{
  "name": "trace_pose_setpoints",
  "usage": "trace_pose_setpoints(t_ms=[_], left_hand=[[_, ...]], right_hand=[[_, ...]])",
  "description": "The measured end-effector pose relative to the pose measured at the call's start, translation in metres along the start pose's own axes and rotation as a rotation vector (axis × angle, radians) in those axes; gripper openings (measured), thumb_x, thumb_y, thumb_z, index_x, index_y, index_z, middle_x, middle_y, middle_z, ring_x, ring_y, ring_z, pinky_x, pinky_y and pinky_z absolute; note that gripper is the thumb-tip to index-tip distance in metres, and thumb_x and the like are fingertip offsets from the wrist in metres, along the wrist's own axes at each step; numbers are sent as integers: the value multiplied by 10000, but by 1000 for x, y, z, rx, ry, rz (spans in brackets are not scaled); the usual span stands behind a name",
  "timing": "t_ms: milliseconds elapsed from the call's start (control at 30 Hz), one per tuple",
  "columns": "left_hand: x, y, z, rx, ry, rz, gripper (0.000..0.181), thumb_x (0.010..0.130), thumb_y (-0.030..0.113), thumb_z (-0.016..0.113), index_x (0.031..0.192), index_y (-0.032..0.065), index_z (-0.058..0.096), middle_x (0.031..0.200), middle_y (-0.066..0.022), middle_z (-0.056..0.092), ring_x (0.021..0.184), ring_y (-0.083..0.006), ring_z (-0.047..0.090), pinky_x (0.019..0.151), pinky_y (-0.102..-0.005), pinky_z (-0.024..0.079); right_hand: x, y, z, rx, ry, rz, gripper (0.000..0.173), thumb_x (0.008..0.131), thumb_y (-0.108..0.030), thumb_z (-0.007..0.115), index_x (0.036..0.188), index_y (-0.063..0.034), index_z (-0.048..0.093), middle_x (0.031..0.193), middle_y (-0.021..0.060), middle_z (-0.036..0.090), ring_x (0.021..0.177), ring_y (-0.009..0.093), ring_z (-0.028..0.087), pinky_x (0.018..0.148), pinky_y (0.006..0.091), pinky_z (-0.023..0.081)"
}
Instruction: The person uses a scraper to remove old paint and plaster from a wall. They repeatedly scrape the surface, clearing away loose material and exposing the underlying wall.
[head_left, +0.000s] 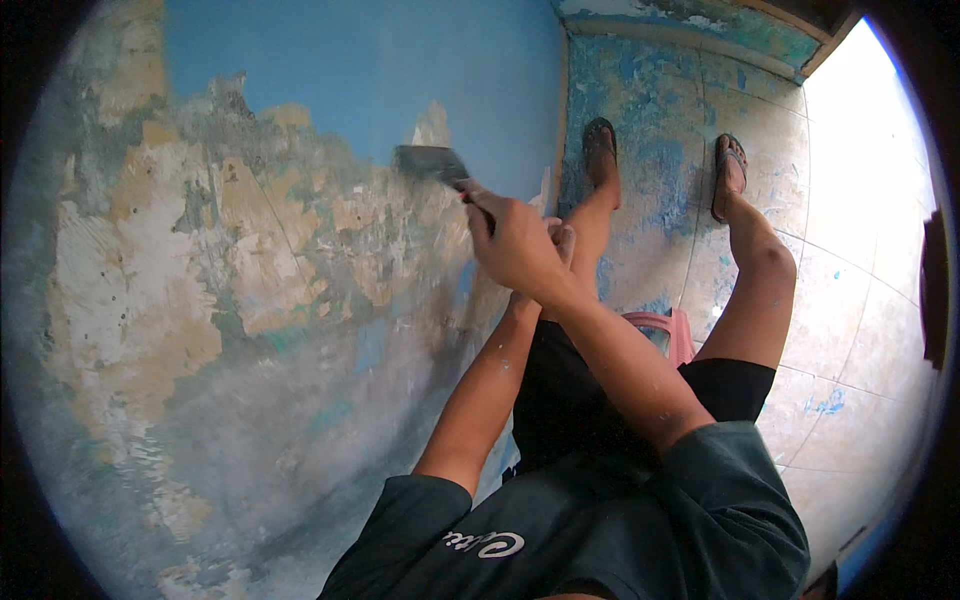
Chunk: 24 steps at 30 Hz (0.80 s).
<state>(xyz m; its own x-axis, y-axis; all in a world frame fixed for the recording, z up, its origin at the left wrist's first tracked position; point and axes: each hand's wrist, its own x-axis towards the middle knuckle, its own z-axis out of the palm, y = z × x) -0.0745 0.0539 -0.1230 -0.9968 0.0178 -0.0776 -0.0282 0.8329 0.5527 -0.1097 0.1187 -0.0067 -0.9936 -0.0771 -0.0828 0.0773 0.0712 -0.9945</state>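
My right hand (517, 244) grips the handle of a scraper (435, 163), whose wide blade is blurred and lies against the wall (270, 225). The blade meets the wall at the lower border of the blue paint (360, 75), just under a pale bared patch (431, 126). Behind my right wrist is my left hand (564, 238), mostly hidden; only some curled fingers show beside my leg, and whether they hold anything cannot be seen. Below the blue, the wall is patchy grey, white and tan plaster with green and blue remnants.
A pink plastic stool (679, 337) shows between my legs. My sandalled feet rest on a tiled floor (825, 337) strewn with blue paint flakes (652, 135). A ledge with peeling paint (697, 30) crosses the far end, and bright light falls from the right.
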Motion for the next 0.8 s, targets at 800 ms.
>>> trace_pose_setpoints(t_ms=[800], left_hand=[[17, -15, 23, 61, 199, -76, 212, 818, 234, 588, 807, 34, 657, 1004, -185, 636, 952, -381, 597, 886, -459, 455]], right_hand=[[-19, -14, 11, -164, 82, -170, 300, 925, -168, 521, 1163, -43, 654, 744, 250, 622, 615, 389, 598, 613, 424, 454]])
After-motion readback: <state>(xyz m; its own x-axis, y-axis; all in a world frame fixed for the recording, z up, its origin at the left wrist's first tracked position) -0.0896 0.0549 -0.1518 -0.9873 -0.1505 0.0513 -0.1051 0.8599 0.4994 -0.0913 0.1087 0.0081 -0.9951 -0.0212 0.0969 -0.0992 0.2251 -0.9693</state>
